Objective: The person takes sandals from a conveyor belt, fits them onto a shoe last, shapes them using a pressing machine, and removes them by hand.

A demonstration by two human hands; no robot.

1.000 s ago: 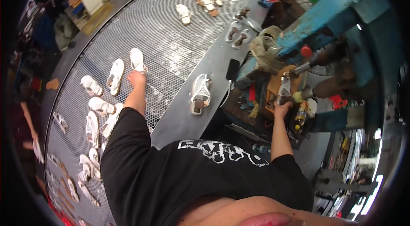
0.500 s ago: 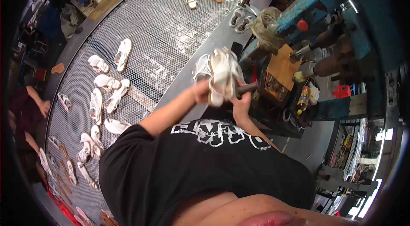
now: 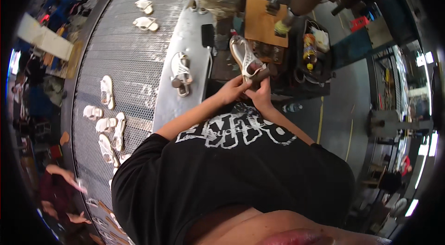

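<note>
A white high-heeled sandal (image 3: 242, 53) with a woven strap and a dark brown heel is held in both hands at the front edge of the machine. My left hand (image 3: 235, 90) is closed round its heel end from the left. Against the same end, my right hand (image 3: 260, 93) is closed beside the brown heel. The toe points away from me, toward a tan board (image 3: 264, 20) on the machine. To the left, another white sandal (image 3: 180, 70) with a brown heel lies on the metal ledge (image 3: 167, 101).
A perforated conveyor (image 3: 125, 55) runs along the left with several white sandals. A dark phone-like slab (image 3: 207, 35) lies on the ledge. Right of the machine, a tray holds a yellow-labelled bottle (image 3: 309, 50). A co-worker's hand (image 3: 69, 178) shows at lower left.
My view has turned toward the machine. My hands have moved from over the ledge to the machine's front, now with one sandal in them; another lies on the ledge.
</note>
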